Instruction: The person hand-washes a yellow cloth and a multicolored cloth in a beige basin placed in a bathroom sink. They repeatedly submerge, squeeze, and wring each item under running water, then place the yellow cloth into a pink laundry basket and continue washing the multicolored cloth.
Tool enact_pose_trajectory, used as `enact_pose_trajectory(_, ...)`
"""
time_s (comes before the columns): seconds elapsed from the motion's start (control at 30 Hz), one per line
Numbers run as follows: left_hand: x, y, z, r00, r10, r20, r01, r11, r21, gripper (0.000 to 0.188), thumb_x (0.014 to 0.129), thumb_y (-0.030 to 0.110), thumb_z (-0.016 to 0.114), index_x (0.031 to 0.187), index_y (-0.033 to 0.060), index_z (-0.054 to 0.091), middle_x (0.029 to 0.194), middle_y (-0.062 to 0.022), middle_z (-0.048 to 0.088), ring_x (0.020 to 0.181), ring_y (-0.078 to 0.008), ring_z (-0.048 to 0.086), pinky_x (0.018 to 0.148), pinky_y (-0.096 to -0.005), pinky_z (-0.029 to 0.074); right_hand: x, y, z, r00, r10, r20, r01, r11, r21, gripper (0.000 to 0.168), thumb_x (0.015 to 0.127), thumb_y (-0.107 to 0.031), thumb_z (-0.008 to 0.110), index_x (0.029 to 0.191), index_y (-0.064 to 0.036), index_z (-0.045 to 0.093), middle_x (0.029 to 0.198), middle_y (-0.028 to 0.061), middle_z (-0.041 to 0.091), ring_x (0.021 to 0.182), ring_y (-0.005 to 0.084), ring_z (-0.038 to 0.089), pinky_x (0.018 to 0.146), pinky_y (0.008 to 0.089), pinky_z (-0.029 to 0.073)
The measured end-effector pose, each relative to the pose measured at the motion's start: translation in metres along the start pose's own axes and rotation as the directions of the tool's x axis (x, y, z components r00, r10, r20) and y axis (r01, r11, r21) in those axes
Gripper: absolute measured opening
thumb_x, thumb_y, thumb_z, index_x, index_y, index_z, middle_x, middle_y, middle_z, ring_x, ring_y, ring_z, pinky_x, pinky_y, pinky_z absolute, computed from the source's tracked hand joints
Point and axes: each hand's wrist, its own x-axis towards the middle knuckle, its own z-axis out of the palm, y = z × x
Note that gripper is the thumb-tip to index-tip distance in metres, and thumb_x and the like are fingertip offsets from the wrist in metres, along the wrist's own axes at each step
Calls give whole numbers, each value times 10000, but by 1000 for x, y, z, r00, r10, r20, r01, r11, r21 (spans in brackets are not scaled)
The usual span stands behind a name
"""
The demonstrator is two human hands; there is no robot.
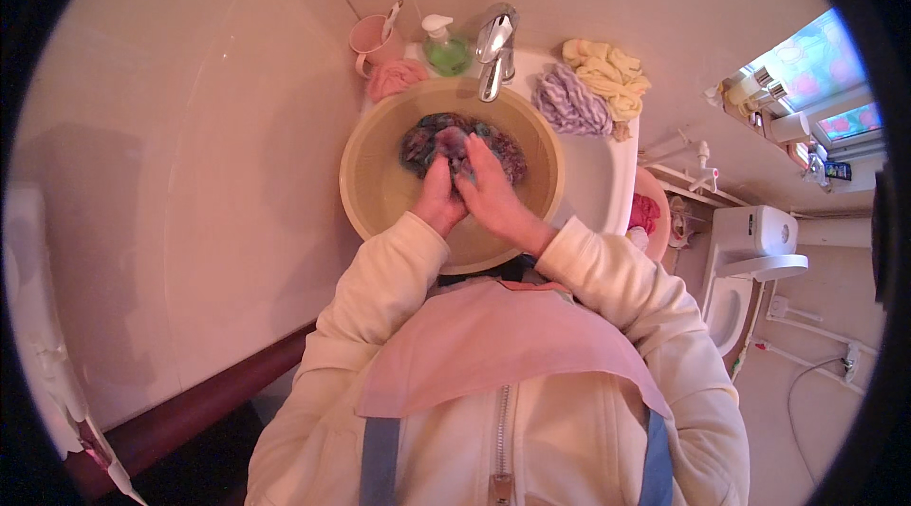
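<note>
A round tan plastic basin sits in the white washbasin. Inside it lies a bunched, dark multicoloured cloth with purple, teal and reddish patches. My left hand and my right hand come together over the basin, a gathered piece of this cloth between them. The right fingers extend over the cloth, while the left palm is mostly turned out of sight. Part of the cloth is hidden under both hands. Above the basin's far rim hangs the spout of a chrome faucet.
Behind the basin stand a pink mug, a pink bunched cloth and a green-liquid pump bottle. Purple-and-white and yellow cloths lie right of the faucet. A pink tub and a toilet are at right.
</note>
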Motion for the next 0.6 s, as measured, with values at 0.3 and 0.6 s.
enact_pose_trajectory(0.3,-9,-14,22,1000,-10,-29,12,995,97,288,872,243,316,1092,104,441,1095,-72,490,1019,-212,465,888,-399,361,28,18,-15,965,262,7,-262,962,73,239,806,-183,471,937,14,506,892,222,496,877,358,464,785,376,369)
enact_pose_trajectory(0.6,-3,-11,13,997,72,3,-72,983,168,263,863,194,412,1103,91,444,1121,-68,481,1049,-200,439,886,-404,351,48,48,-33,924,378,-67,-379,925,-11,230,812,-209,468,813,13,527,787,224,549,754,389,524,658,433,411)
